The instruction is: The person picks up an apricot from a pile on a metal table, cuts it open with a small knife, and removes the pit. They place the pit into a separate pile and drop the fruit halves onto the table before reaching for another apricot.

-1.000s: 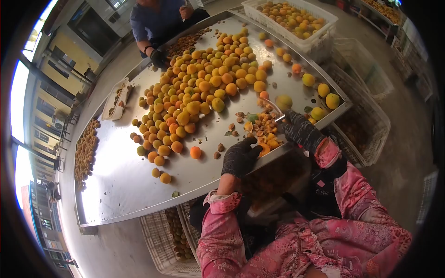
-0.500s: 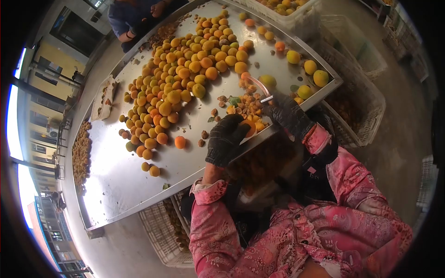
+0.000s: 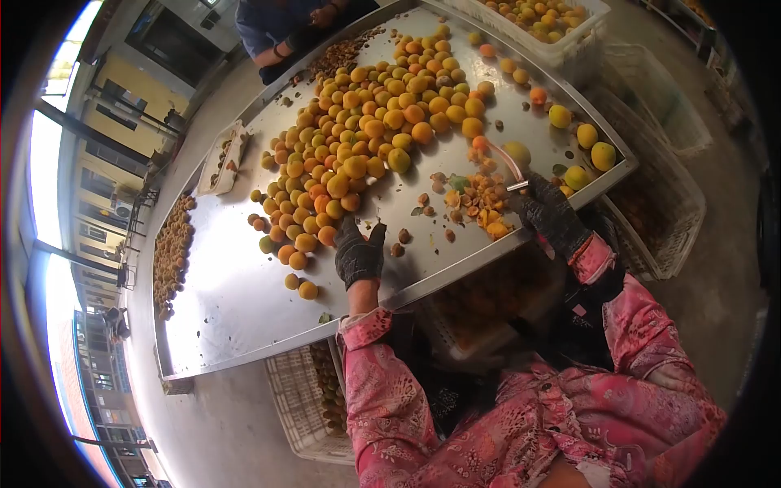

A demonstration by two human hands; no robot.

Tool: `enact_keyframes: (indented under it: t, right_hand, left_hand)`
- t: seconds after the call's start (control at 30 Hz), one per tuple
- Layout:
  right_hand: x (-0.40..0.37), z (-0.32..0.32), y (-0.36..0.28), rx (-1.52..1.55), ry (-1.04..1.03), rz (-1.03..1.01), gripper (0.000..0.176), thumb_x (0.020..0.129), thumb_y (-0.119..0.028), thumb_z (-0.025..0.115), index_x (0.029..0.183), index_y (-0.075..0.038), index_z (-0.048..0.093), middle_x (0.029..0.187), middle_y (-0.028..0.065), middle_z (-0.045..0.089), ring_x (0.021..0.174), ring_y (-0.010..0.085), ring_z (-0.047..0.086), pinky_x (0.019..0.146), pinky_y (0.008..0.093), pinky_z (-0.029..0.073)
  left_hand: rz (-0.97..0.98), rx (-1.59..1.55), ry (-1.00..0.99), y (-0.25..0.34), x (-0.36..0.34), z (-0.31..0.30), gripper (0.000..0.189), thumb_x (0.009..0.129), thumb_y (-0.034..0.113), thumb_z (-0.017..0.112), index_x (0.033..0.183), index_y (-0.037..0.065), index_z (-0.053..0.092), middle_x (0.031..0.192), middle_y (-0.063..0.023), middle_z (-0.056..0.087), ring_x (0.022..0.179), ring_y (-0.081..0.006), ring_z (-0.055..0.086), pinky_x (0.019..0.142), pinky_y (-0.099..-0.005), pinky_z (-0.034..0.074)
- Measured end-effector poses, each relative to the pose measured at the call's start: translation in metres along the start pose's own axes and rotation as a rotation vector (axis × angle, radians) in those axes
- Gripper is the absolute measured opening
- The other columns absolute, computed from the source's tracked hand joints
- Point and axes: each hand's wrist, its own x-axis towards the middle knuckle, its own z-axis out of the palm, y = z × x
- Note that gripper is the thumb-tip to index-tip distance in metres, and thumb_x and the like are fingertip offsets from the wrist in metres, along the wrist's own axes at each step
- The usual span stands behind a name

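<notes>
My left hand, in a dark work glove, reaches over the metal table at the near edge of a heap of yellow-orange apricots. Its thumb and forefinger are apart; what lies beneath the palm is hidden. My right hand, gloved too, is closed round a curved, shiny metal tool with a short crosspiece, above the table's near edge. Beside that hand lies a pile of split apricot pieces. Several brown apricot stones are scattered between my hands.
Larger yellow-green fruits sit near the table's right corner. Plastic crates stand at the right, and another crate is under the table. Across the table is another person. A pale tray rests at the far left edge.
My left hand has left the cut pieces and an orange apricot half and moved left to the heap. A lone apricot there is now covered. The right hand keeps the tool; the view has shifted.
</notes>
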Motion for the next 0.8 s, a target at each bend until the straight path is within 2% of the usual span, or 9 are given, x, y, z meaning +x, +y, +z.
enact_keyframes:
  t: [0.07,0.17,0.2,0.33,0.4,0.43,0.5,0.6,0.8]
  right_hand:
    - [-0.001,0.003,-0.003,0.033,0.005,0.006,0.025,0.082,-0.015,0.059,0.105,-0.006,0.056,0.069,-0.0047,0.047,0.055,0.0022,0.040,0.047,0.0194,0.035]
    - [-0.004,0.005,-0.010,0.119,0.013,0.057,0.026,0.081,-0.013,0.059,0.106,-0.005,0.056,0.073,-0.0022,0.050,0.059,0.0053,0.045,0.050,0.0214,0.038]
    - [-0.004,0.006,-0.011,0.170,0.011,0.095,0.028,0.080,-0.010,0.058,0.108,-0.005,0.055,0.076,0.0009,0.053,0.063,0.0089,0.050,0.054,0.0240,0.042]
    - [0.017,-0.002,0.035,-0.034,-0.023,-0.035,0.033,0.077,-0.005,0.058,0.110,-0.004,0.055,0.093,0.0119,0.058,0.083,0.0216,0.058,0.069,0.0336,0.049]
    - [0.016,0.003,0.038,-0.944,0.074,-0.832,0.035,0.075,-0.004,0.058,0.110,-0.003,0.056,0.110,0.0208,0.054,0.102,0.0312,0.054,0.083,0.0416,0.047]
    - [0.010,0.008,0.029,-0.957,0.085,-0.835,0.035,0.075,-0.004,0.058,0.110,-0.003,0.056,0.110,0.0208,0.054,0.102,0.0312,0.054,0.083,0.0416,0.047]
    - [-0.002,0.024,0.010,-1.192,0.166,-1.105,0.035,0.076,-0.006,0.058,0.111,-0.003,0.056,0.112,0.0208,0.053,0.102,0.0320,0.055,0.083,0.0407,0.047]
    - [-0.016,0.043,0.005,-1.190,0.153,-1.157,0.034,0.078,-0.007,0.059,0.112,-0.004,0.056,0.112,0.0214,0.053,0.102,0.0333,0.055,0.084,0.0411,0.047]
    - [-0.030,0.078,-0.002,-1.124,0.092,-1.039,0.032,0.082,-0.010,0.057,0.112,-0.003,0.056,0.112,0.0210,0.053,0.100,0.0335,0.055,0.082,0.0406,0.047]
  left_hand:
    - [-0.306,0.078,-0.451,-0.030,-0.001,0.012,0.052,0.075,0.035,0.065,0.115,0.005,0.053,0.107,-0.0220,0.056,0.095,-0.0376,0.056,0.081,-0.0430,0.045]
    - [-0.422,-0.265,-0.429,-0.035,-0.003,0.004,0.052,0.077,0.030,0.063,0.120,0.006,0.048,0.111,-0.0196,0.054,0.088,-0.0334,0.059,0.078,-0.0394,0.047]
    - [-0.655,-0.784,-0.452,-0.026,-0.003,-0.003,0.052,0.082,0.026,0.060,0.127,0.007,0.042,0.111,-0.0132,0.053,0.082,-0.0239,0.060,0.074,-0.0328,0.048]
    - [-0.400,-1.409,-0.273,0.027,-0.008,-0.027,0.051,0.088,0.025,0.055,0.132,0.006,0.037,0.108,-0.0087,0.052,0.085,-0.0180,0.059,0.073,-0.0281,0.047]
    - [-0.229,-1.233,-0.311,0.055,-0.006,-0.039,0.056,0.090,0.028,0.053,0.136,0.006,0.031,0.112,-0.0109,0.051,0.093,-0.0205,0.059,0.079,-0.0299,0.046]
    - [-0.344,-1.420,-0.370,0.070,-0.005,-0.047,0.057,0.090,0.028,0.053,0.136,0.004,0.029,0.113,-0.0124,0.051,0.096,-0.0229,0.058,0.083,-0.0311,0.045]
    - [-0.100,-1.156,-0.252,0.084,-0.009,-0.035,0.059,0.088,0.028,0.056,0.134,0.003,0.031,0.112,-0.0134,0.052,0.096,-0.0242,0.058,0.085,-0.0322,0.045]
    - [-0.438,-1.775,-0.361,0.088,-0.013,-0.025,0.059,0.085,0.029,0.060,0.130,0.000,0.036,0.109,-0.0139,0.054,0.095,-0.0250,0.058,0.087,-0.0332,0.045]
    - [-0.469,-1.888,-0.366,0.092,-0.021,-0.024,0.056,0.082,0.031,0.064,0.122,-0.003,0.044,0.102,-0.0120,0.057,0.092,-0.0219,0.058,0.086,-0.0330,0.045]
